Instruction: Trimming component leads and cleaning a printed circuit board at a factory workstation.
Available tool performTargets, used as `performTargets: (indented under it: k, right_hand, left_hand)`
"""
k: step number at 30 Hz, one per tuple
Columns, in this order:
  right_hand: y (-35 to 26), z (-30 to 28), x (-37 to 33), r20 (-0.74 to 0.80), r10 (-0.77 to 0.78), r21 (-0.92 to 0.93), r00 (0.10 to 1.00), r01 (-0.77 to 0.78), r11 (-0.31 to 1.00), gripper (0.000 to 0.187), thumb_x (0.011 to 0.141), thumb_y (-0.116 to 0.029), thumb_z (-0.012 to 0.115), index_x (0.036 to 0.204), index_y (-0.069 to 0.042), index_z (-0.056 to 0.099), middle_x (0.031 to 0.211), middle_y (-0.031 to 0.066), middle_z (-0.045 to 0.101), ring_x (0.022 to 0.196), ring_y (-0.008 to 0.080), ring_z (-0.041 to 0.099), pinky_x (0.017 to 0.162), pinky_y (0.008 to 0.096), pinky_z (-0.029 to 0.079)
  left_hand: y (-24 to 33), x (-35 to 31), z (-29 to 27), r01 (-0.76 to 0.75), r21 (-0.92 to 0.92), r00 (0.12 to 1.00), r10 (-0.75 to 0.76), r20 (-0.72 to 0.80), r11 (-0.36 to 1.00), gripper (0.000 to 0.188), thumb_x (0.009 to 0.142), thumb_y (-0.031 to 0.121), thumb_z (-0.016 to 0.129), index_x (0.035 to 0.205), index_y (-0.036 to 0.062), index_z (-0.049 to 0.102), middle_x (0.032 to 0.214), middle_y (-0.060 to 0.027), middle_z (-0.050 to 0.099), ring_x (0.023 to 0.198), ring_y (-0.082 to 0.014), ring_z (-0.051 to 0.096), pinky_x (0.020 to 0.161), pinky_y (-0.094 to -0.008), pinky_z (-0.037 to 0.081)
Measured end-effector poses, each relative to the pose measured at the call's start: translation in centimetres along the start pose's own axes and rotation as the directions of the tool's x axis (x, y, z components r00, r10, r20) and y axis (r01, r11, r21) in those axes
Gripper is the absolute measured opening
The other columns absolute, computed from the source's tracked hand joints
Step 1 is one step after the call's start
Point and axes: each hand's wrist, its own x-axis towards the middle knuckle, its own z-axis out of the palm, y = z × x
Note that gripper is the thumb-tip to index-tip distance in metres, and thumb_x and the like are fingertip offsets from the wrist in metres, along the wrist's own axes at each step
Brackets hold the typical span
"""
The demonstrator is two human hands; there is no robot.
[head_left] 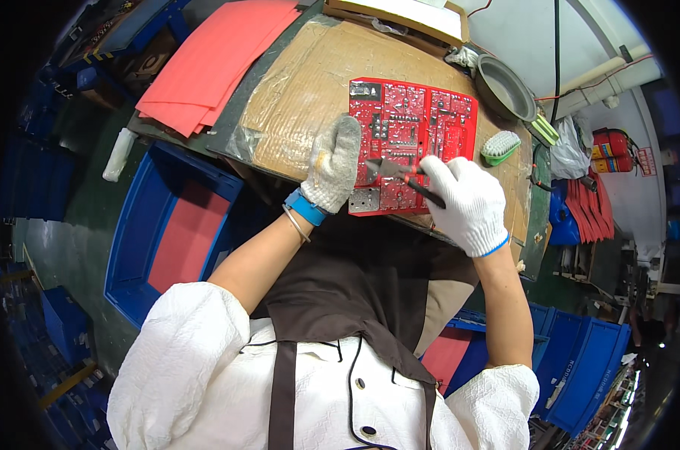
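A red circuit board (pixel 448 142), covered with small parts and solder points, lies on the bench in front of me. My left hand (pixel 334 161), in a worn grey-white glove, is closed at the board's left edge; its fingers are together and the thumb side is turned from view. In my white-gloved right hand (pixel 466 199) is a pair of cutting pliers (pixel 422 187) with dark red-and-black handles. Their blurred jaws point left, over the lower left part of the board. A green-backed brush (pixel 500 147) lies bristles up to the right of the board.
Cardboard (pixel 287 97) covers the bench. Pink sheets (pixel 212 56) are stacked at its far left, and a grey round pan (pixel 503 86) stands at the far right. Below left is a blue crate (pixel 133 225); more blue crates (pixel 580 367) stand at lower right.
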Motion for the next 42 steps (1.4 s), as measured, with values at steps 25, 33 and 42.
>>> performTargets:
  k: [25, 33, 42]
  right_hand:
    - [-0.2, -0.9, 1.1, -0.155, -0.072, -0.33, 0.985, 0.017, 0.944, 0.056, 0.067, -0.013, 0.081, 0.12, -0.018, 0.067, 0.092, 0.0022, 0.056, 0.088, 0.0225, 0.061, 0.076, 0.0403, 0.045]
    - [-0.1, -1.1, 0.7, -0.013, 0.024, -0.053, 1.0, -0.025, 0.998, 0.041, 0.071, -0.013, 0.083, 0.109, -0.018, 0.066, 0.082, 0.0059, 0.059, 0.075, 0.0271, 0.065, 0.062, 0.0412, 0.049]
    - [2.2, -0.7, 0.6, -0.186, 0.252, -0.168, 0.95, -0.284, 0.944, 0.059, 0.069, -0.018, 0.083, 0.125, -0.017, 0.066, 0.1, 0.0092, 0.065, 0.096, 0.0316, 0.065, 0.082, 0.0447, 0.047]
  left_hand:
    - [1.5, -0.6, 0.8, 0.114, -0.153, 0.993, -0.107, 0.054, 0.982, 0.054, 0.111, 0.051, 0.048, 0.117, 0.0007, 0.068, 0.098, -0.003, 0.073, 0.084, -0.0077, 0.066, 0.07, -0.0263, 0.057]
    - [0.0, -0.3, -0.4, 0.115, -0.102, 0.992, -0.107, 0.073, 0.988, 0.052, 0.11, 0.046, 0.051, 0.13, -0.0004, 0.063, 0.118, -0.0121, 0.073, 0.099, -0.0191, 0.074, 0.082, -0.0348, 0.064]
    - [1.6, -0.7, 0.5, 0.123, -0.148, 0.992, -0.116, 0.052, 0.981, 0.052, 0.11, 0.051, 0.048, 0.119, 0.0024, 0.066, 0.103, -0.0053, 0.074, 0.088, -0.011, 0.07, 0.073, -0.0291, 0.06]
